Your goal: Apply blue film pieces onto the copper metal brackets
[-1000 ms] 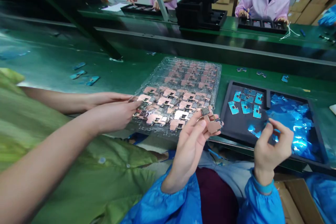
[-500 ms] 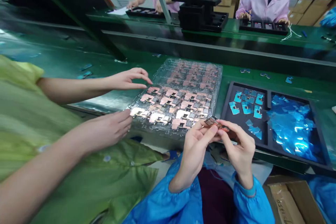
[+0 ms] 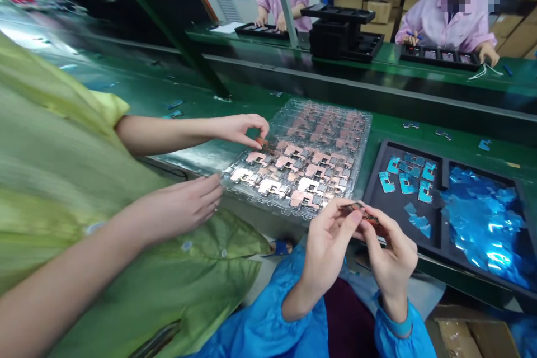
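Between my two hands is a small circuit board [image 3: 371,222], tilted and partly covered by my fingers. My left hand [image 3: 331,243] pinches its left end with thumb and fingers. On its right end my right hand [image 3: 392,254] closes in the same way, the thumbs almost meeting. Just beyond my hands lies a clear plastic tray [image 3: 277,123] with rows of copper-coloured circuit boards [image 3: 289,163]. To the right, a black tray [image 3: 373,210] holds several blue-film-covered boards [image 3: 406,183] and, in its other compartment, a heap of blue film pieces [image 3: 482,218].
At left, a co-worker in a green smock [image 3: 104,268] reaches over the clear tray, one hand [image 3: 245,130] lifting a board. Loose boards [image 3: 443,135] lie on the green bench. Across a dark ledge, two people in pink work by stacked black trays [image 3: 335,39]. A cardboard box [image 3: 478,341] stands below.
The view has shifted, so the scene sits further right and lower. The co-worker's far hand has picked a board up from the clear tray. My hands still hold the same board, slightly turned.
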{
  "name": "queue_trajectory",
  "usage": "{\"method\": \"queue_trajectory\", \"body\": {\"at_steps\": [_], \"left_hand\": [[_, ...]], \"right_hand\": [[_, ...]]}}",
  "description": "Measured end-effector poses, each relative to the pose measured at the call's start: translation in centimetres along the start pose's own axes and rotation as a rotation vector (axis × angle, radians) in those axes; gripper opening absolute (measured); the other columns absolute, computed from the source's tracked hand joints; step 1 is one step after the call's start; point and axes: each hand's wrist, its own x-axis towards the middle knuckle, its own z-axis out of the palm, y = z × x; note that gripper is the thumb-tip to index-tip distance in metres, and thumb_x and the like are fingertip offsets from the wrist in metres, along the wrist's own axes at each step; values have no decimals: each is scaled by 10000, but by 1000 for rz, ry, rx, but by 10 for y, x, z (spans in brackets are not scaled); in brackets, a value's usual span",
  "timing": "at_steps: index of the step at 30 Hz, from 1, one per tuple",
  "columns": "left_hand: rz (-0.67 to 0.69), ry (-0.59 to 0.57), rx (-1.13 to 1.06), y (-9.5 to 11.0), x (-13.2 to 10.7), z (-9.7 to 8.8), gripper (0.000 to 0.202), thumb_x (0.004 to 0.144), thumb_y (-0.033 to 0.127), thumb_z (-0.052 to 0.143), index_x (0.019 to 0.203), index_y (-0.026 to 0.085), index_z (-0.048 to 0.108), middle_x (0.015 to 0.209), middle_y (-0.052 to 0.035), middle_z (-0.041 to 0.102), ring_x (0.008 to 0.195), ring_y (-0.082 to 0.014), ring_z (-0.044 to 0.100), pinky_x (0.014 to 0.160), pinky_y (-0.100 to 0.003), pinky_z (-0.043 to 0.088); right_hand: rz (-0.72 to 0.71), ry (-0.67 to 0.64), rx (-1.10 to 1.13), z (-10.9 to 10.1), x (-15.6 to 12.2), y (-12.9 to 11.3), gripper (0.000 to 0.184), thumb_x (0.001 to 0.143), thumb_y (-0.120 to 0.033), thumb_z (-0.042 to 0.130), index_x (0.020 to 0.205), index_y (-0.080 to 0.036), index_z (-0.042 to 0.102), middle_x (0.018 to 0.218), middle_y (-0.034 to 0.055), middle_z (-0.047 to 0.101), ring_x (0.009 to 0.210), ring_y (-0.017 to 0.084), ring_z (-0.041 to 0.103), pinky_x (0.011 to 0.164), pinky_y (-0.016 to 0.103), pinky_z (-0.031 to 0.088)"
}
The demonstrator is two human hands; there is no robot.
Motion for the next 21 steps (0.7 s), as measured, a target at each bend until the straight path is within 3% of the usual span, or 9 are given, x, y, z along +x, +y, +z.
{"method": "queue_trajectory", "body": {"at_steps": [4,6,8,11,13,15,18,21], "left_hand": [[-17,-108,100,20,-5,-6,137,914,322,874,941,197,825,866,-46,792,726,-213,791,670,-270,671],[-10,-160,150,36,1,-10,116,909,289,872,970,194,842,906,-63,797,734,-223,790,687,-283,666],[68,-155,234,54,20,-13,121,909,267,864,994,183,847,1004,-86,795,780,-233,794,711,-291,654],[228,-109,489,78,76,-19,244,943,236,806,1178,172,798,1089,-85,771,776,-208,784,710,-284,613],[291,-73,686,88,127,-20,418,902,190,830,1300,170,705,930,-29,744,717,-185,742,669,-262,561],[357,-65,959,95,179,-19,386,865,162,847,1220,144,699,884,-25,741,747,-179,709,716,-266,542],[300,-214,1222,100,241,-9,150,884,127,770,1028,128,730,883,-55,770,728,-174,694,728,-278,517],[223,-389,1296,99,277,4,115,852,93,741,959,127,766,782,-39,774,668,-174,675,705,-273,498]], "right_hand": [[31,88,-23,2,-5,1,213,1053,-184,694,1187,-263,839,1057,27,874,800,203,855,728,256,719],[67,43,97,3,-3,0,282,1115,-256,598,1319,-269,793,1172,58,859,843,207,857,698,269,718],[103,-14,263,2,2,-2,418,1164,-335,473,1540,-265,642,1389,125,782,955,235,859,687,310,727],[163,-6,372,-1,6,-2,489,1175,-365,419,1647,-272,507,1521,173,691,1037,252,849,680,325,726],[200,12,344,-6,5,1,440,1167,-326,437,1581,-280,580,1480,155,715,1026,234,846,696,303,719],[236,-15,300,-11,1,6,406,1161,-299,440,1512,-268,642,1452,151,726,1020,226,842,706,297,716],[275,-53,244,-19,-8,12,390,1155,-294,449,1464,-240,681,1440,163,722,1029,231,835,716,308,721],[299,-38,217,-27,-15,20,383,1149,-293,470,1453,-237,696,1423,162,726,1020,231,833,717,306,722]]}}
